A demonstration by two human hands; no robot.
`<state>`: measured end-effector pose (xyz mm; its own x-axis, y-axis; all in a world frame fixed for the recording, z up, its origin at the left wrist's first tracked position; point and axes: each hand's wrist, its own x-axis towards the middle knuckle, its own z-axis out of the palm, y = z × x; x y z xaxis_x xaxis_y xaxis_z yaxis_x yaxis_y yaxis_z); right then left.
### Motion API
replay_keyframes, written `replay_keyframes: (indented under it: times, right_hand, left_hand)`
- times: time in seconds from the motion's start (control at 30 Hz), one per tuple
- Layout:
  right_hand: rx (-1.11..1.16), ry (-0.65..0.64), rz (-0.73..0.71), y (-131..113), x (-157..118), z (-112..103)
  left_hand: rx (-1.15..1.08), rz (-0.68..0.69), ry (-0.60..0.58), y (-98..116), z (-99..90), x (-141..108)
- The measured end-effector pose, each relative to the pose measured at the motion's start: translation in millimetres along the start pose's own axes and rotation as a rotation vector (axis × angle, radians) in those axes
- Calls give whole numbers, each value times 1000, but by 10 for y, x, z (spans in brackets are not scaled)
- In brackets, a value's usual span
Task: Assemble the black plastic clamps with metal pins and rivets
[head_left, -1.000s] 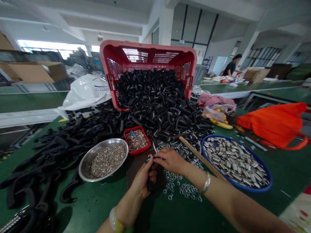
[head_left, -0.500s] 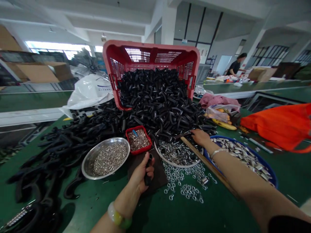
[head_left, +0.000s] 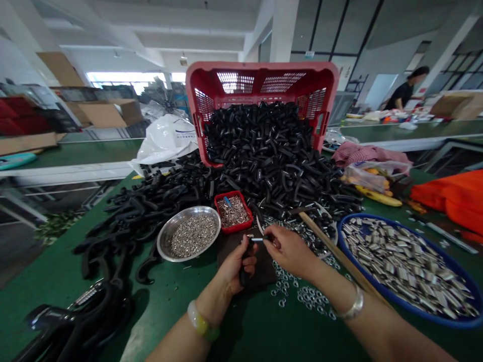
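While your left hand (head_left: 238, 269) was closed firmly around a black moulded part (head_left: 245, 274), your right hand (head_left: 290, 249) had its grip pinched almost shut on a thin metal pin (head_left: 258, 239), both over a dark mat (head_left: 266, 271) near the middle of the green counter (head_left: 181, 296). If your pinch had loosened, the pin could have dropped among the loose washers (head_left: 302, 296) on the near side. Any knock to the tilted red crate (head_left: 262, 65) could have sent its black heap sliding toward you. Blue print on the white sack (head_left: 166, 138) was too small to read.
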<state>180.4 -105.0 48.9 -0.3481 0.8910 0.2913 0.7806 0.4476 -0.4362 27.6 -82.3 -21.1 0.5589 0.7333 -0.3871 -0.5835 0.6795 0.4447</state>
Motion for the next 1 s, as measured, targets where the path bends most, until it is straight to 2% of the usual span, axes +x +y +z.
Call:
replay_keyframes:
  times: [0.13, 0.2, 0.3, 0.37, 0.53, 0.6, 0.77, 0.87, 0.93, 1.0]
  right_hand:
    - [-167, -73, -144, -174, 23, 79]
    - [-232, 50, -186, -245, 3, 129]
    - [-237, 359, -283, -329, -73, 243]
    - [-284, 454, -369, -363, -141, 308]
    - [-382, 402, -517, -383, -230, 348]
    - [-340, 383, -450, -353, -194, 353]
    - [27, 352, 1, -216, -77, 449]
    - [123, 305, 57, -139, -70, 519]
    - [141, 219, 68, -88, -53, 530]
    - [237, 21, 179, -35, -7, 502]
  left_hand:
    - [175, 166, -31, -17, -64, -60]
    - [205, 230, -66, -10, -78, -74]
    - [216, 290, -135, 20, -91, -93]
    - [236, 313, -183, 45, -107, -111]
    - [243, 348, -256, 74, -138, -152]
    - [257, 352, -201, 72, -119, -145]
    - [424, 436, -8, 62, -52, -94]
    - [463, 415, 68, 50, -49, -92]
    - [468, 405, 95, 38, -52, -104]
    - [507, 421, 90, 23, -46, -115]
